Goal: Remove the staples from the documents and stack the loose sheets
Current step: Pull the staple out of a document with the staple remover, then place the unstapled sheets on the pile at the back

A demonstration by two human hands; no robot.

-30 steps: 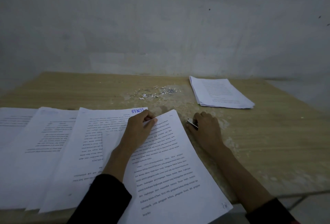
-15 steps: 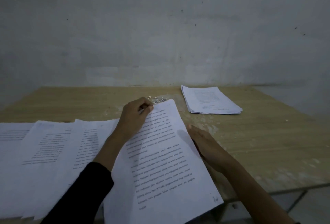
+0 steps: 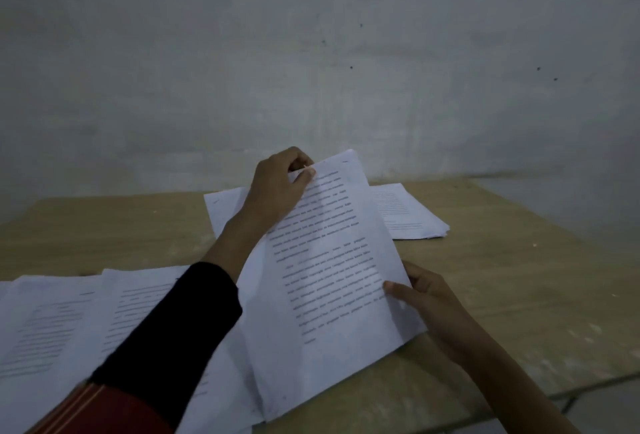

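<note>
A printed white sheet [image 3: 332, 281] is lifted off the wooden table [image 3: 502, 278] and tilted toward me. My left hand [image 3: 277, 188] pinches its top left corner between thumb and fingers. My right hand [image 3: 426, 298] grips its right edge, thumb on top of the text. Another sheet [image 3: 225, 208] shows behind my left wrist. A stack of loose sheets [image 3: 405, 215] lies at the back right of the table. The staple remover and the pile of pulled staples are hidden from view.
Several overlapping printed documents [image 3: 62, 326] are spread over the left half of the table, partly under my left sleeve. A grey wall [image 3: 311, 70] rises right behind the table. The table's right front edge [image 3: 588, 385] drops off near my right forearm.
Both hands raised the sheet off the table and toward the back. My right hand left the metal tool it held and took the sheet's right edge. The staple pile went out of sight.
</note>
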